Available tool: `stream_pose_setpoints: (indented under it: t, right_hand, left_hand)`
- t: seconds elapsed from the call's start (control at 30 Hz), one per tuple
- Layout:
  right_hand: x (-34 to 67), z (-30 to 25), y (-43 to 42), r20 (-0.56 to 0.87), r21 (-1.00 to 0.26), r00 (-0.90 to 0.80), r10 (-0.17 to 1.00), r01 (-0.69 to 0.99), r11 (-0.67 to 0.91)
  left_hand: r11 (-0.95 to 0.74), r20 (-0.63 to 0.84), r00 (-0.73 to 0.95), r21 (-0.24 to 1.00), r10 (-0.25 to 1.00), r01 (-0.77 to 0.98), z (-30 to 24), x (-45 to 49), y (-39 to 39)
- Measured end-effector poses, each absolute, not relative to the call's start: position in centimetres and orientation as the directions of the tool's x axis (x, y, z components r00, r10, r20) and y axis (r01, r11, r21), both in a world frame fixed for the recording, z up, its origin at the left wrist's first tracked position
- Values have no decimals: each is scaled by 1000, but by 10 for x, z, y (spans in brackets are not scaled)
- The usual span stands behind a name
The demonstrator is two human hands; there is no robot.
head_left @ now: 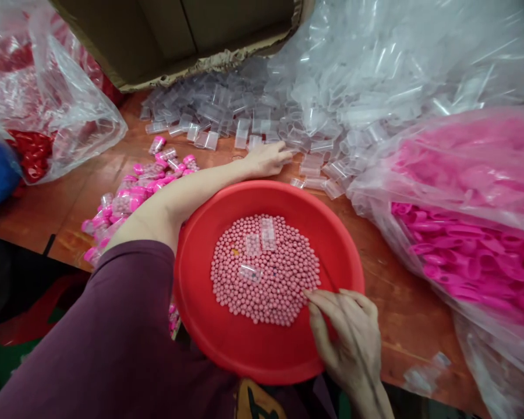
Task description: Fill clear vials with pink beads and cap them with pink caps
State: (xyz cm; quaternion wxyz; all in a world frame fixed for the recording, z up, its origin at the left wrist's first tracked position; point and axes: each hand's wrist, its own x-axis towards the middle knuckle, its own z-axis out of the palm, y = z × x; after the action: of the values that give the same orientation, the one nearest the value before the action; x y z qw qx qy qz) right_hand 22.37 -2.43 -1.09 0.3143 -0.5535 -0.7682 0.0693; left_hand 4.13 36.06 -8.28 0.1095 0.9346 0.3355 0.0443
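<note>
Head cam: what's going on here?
A person works over a red plastic basin holding a mound of small pink balls, with three clear plastic tubes lying on it. The right hand has its fingers at the mound's edge. The left hand reaches past the basin to a heap of clear tubes on a wooden table. Filled, pink-capped tubes lie left; a bag of pink caps lies right.

Left arm (187, 198) outstretched, left hand (266, 160) palm-down, right hand (344, 340) pinching
</note>
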Motion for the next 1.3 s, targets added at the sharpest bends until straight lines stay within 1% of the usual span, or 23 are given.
stream_pose_setpoints:
  t: [0.07,0.13,0.2,0.27,0.33,0.4,0.47,0.5,0.57,0.67,0.73,0.77,0.8,0.87,0.97,1.03,1.1,1.2,1.3]
  right_hand:
    - [222,-14,-24,413,-431,-193,890,820,377]
    - [219,-17,-24,448,-424,-170,878,824,376]
    - [216,-21,-25,456,-436,-147,878,823,364]
    - [215,-23,-26,421,-455,-135,897,824,337]
    - [214,-21,-25,366,-472,-123,922,830,298]
    - [209,-15,-21,313,-508,-96,945,824,252]
    - [199,-7,-14,262,-592,-69,963,777,217]
    - [191,-4,-10,238,-638,-69,969,741,209]
    - [172,-1,-3,203,-705,-103,974,675,218]
    - [151,-4,0,174,-726,-163,971,645,238]
    - [150,-9,-3,179,-708,-167,969,662,245]
    - [153,-10,-5,193,-692,-164,967,676,253]
    - [158,-11,-8,211,-674,-164,964,690,264]
    - [170,-10,-13,224,-653,-186,957,700,289]
    - [178,-6,-17,178,-660,-273,946,680,320]
    - [176,-4,-19,156,-668,-315,936,665,335]
    - [171,-3,-20,162,-677,-329,930,649,347]
    - [172,-1,-22,171,-679,-357,918,633,372]
    - [190,2,-26,169,-636,-379,910,663,394]
  left_hand:
    - [-672,71,709,396,702,626,-67,39,368]
    - [-598,159,631,552,759,581,-48,34,370]
    - [-559,195,576,607,794,565,-31,26,359]
    - [-474,162,530,702,833,531,-18,14,331]
    - [-350,68,508,802,859,484,-6,-2,286]
    - [-268,-14,522,846,853,461,5,-16,231]
    - [-229,-52,529,862,847,451,11,-24,173]
    - [-204,-67,515,869,855,451,12,-25,147]
    - [-123,-94,431,885,898,448,9,-23,102]
    - [54,-170,293,930,941,364,-1,-21,60]
    - [143,-235,293,942,927,304,-6,-28,46]
    - [146,-248,331,942,911,303,-7,-35,42]
    - [107,-237,387,938,891,329,-6,-43,39]
    - [-81,-152,484,900,862,428,-3,-60,35]
    - [-398,30,557,732,830,553,4,-72,29]
    - [-512,79,606,629,791,585,8,-67,25]
    - [-578,50,671,559,739,595,11,-57,23]
    - [-626,-15,730,502,684,597,15,-51,25]
    - [-630,-88,736,455,671,629,24,-66,32]
